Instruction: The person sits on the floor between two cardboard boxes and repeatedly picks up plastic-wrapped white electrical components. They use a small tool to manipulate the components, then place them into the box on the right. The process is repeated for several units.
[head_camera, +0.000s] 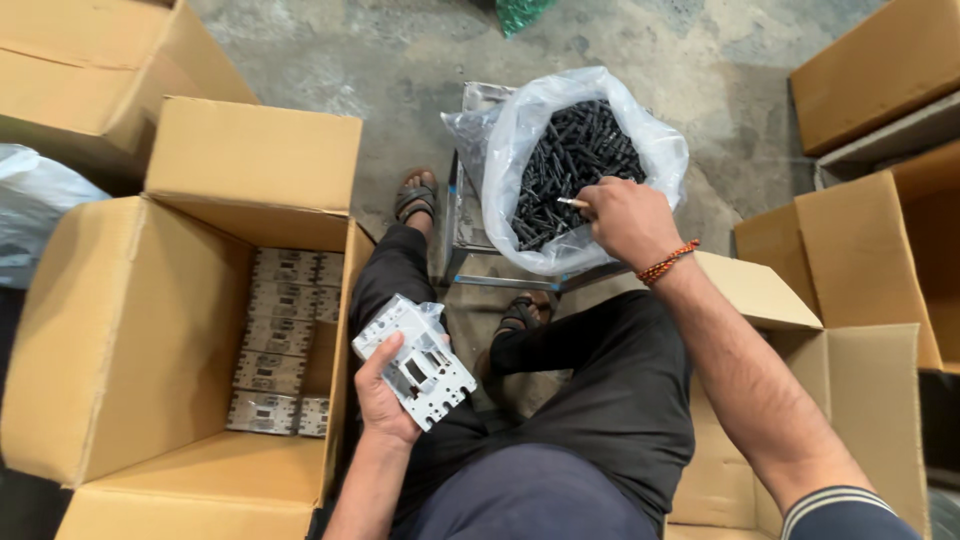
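Beside the matt cardboard box (130, 330), a glossy clear plastic bag (520, 130) is holding dull black pins (575, 160); the floor (400, 60) is looking rough.

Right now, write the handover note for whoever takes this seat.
Left hand: grips a white plastic housing over the lap.
Right hand: inside the clear bag of black screws, pinching one small pale piece.
Open cardboard box on the left holds rows of grey housings, partly filled.
Done: some rows packed. Left: the held housing is not in the box.
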